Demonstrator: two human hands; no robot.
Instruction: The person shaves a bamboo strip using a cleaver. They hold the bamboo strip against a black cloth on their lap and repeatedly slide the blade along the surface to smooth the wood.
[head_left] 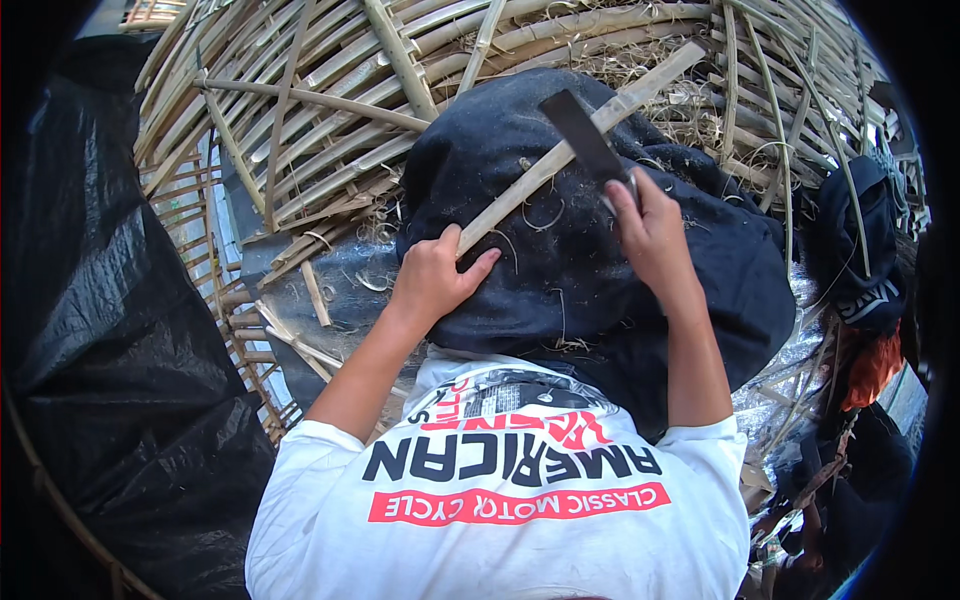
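Item one: bamboo strip (530,188), pale and flat. We find it slanting over the dark cloth (575,285), from near the cloth's left edge to beyond its far edge, toward the right.
Item two: knife (583,132), broad dark blade crossing over the strip; whether they touch, we cannot tell.
Left hand (432,278): fingers curled around the strip's near end, thumb spread aside.
Right hand (655,230): clenched about the knife's handle.
Sundries: we count curled shavings (545,217) scattered on the cloth; bamboo slats (395,55) past its far edge; black sheeting (120,300), well apart from its left edge; orange fabric (873,370), beyond its right edge.
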